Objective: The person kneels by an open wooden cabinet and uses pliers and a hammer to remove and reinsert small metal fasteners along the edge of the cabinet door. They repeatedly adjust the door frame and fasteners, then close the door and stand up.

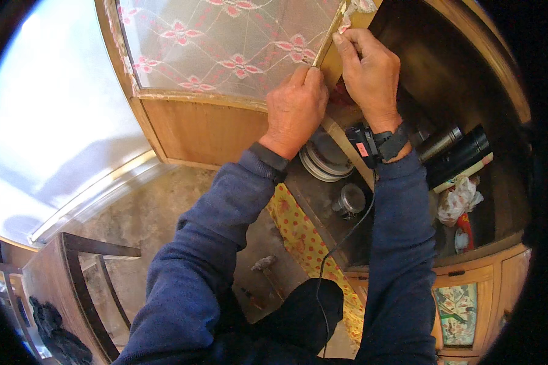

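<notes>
Evidently, the two bare hands are working apart but close together along the edge of a light-brown wooden door (195,131), whose pane, covered in white netting with pink flowers (237,64), is filling the upper left and centre of the frame. At upper centre, the left hand (295,103) is curling tightly on the door's edge, probably steadying it; whether it is also pinching netting, I cannot tell. Beside it, toward the upper right, the right hand (371,73) is pinching a crumpled pink-and-white strip (360,6) between thumb and forefinger, presumably for fine control. Right of centre, round white plates (327,159) are standing stacked, likely to save room, near a small round metallic-topped jar (351,199). At lower centre, a grey-headed, slim-handled hammer-like tool (264,263) is lying on the floor, seemingly within reach.
</notes>
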The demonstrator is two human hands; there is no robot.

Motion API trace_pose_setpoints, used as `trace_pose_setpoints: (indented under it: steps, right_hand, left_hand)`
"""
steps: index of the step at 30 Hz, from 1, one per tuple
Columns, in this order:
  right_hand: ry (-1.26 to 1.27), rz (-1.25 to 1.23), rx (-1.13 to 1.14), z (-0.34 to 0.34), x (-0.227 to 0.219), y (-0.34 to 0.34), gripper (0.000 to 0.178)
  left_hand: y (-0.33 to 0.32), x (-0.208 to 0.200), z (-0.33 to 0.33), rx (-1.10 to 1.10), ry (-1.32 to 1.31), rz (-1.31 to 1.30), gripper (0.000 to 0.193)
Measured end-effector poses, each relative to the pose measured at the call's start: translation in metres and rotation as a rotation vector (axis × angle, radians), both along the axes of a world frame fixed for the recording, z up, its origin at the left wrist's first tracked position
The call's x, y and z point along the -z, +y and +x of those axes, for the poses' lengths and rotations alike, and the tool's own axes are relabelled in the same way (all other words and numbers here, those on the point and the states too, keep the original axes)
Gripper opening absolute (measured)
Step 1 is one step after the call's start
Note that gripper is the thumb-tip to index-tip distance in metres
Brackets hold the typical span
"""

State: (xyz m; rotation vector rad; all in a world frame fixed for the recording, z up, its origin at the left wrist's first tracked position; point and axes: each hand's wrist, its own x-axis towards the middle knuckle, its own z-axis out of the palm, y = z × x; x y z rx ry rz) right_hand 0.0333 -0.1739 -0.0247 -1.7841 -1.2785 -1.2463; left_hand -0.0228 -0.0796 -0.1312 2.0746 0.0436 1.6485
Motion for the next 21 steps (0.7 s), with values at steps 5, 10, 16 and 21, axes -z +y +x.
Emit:
trace_pose_setpoints:
  steps: [5, 10, 16, 21]
  right_hand:
    - [-0.018, 0.014, 0.002, -0.005, 0.004, -0.001, 0.015]
    - [0.029, 0.073, 0.005, -0.008, 0.01, 0.003, 0.014]
    - [-0.161, -0.007, 0.071, 0.001, 0.006, 0.003, 0.015]
    - [-0.208, -0.088, 0.101, 0.006, 0.002, 0.001, 0.015]
  left_hand:
    - [-0.001, 0.002, -0.002, 0.0, -0.008, 0.001, 0.015]
    - [-0.001, 0.002, -0.002, 0.016, -0.016, -0.009, 0.015]
    - [0.001, 0.003, -0.002, 0.021, -0.012, -0.011, 0.015]
    - [0.002, 0.003, 0.0, 0.014, -0.012, -0.003, 0.015]
